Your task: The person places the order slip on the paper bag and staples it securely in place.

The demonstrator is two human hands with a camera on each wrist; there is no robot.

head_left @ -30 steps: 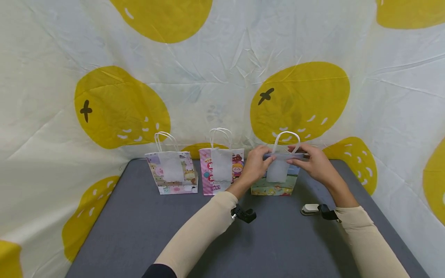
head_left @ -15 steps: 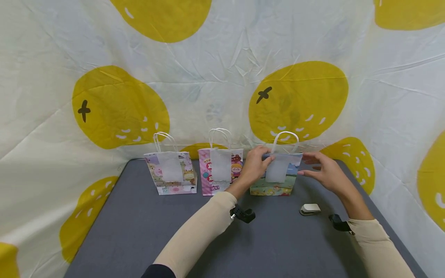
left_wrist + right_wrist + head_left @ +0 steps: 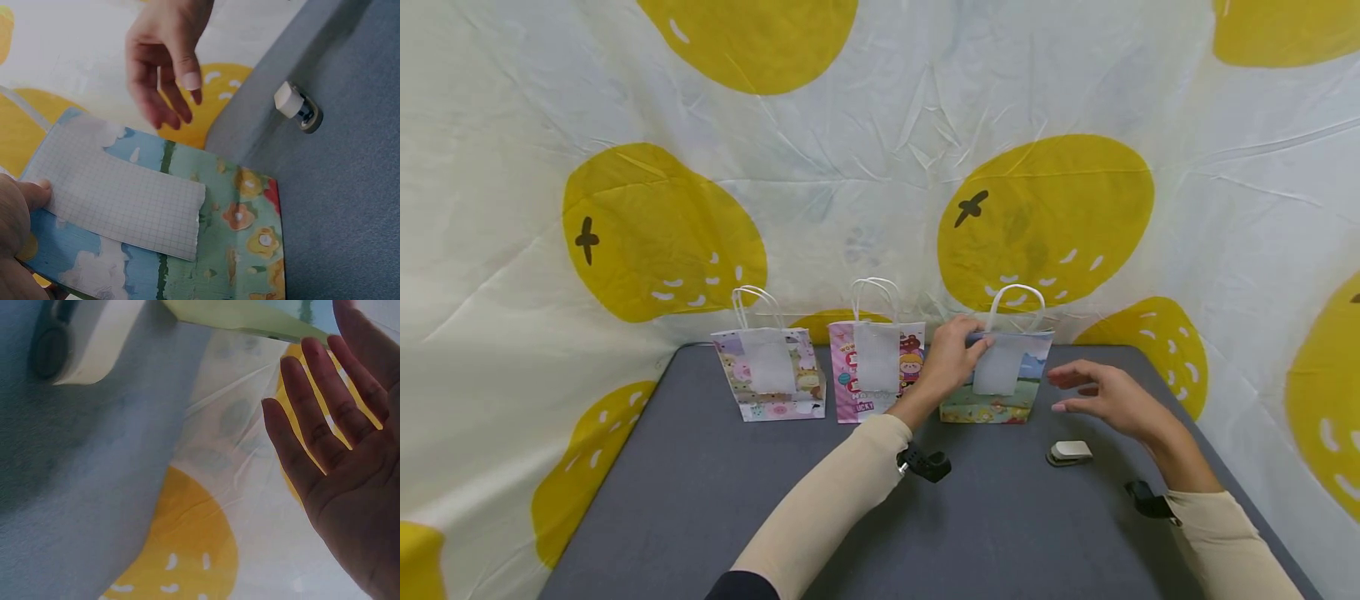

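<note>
My left hand [image 3: 953,354] pinches the top left edge of a paper gift bag [image 3: 988,408] with a blue and green landscape print. In the left wrist view, the thumb presses on a squared sheet of paper [image 3: 131,194] lying flat against the bag's front. The bag stands upright, its white handle [image 3: 1018,287] raised. Just right of the bag, apart from it, my right hand [image 3: 1105,396] hovers with relaxed, spread fingers and nothing in them. Below that hand, a small white stapler [image 3: 1070,452] lies on the table.
Two more gift bags stand to the left: a pink one [image 3: 844,375] and an animal-print one [image 3: 808,379], each with a white paper on its front. The grey table [image 3: 700,500] meets a hanging cloth [image 3: 850,225] printed with yellow fruit at the back.
My right hand has let go of the bag's top right edge and moved right and down toward the stapler. The left hand has kept its hold on the bag.
</note>
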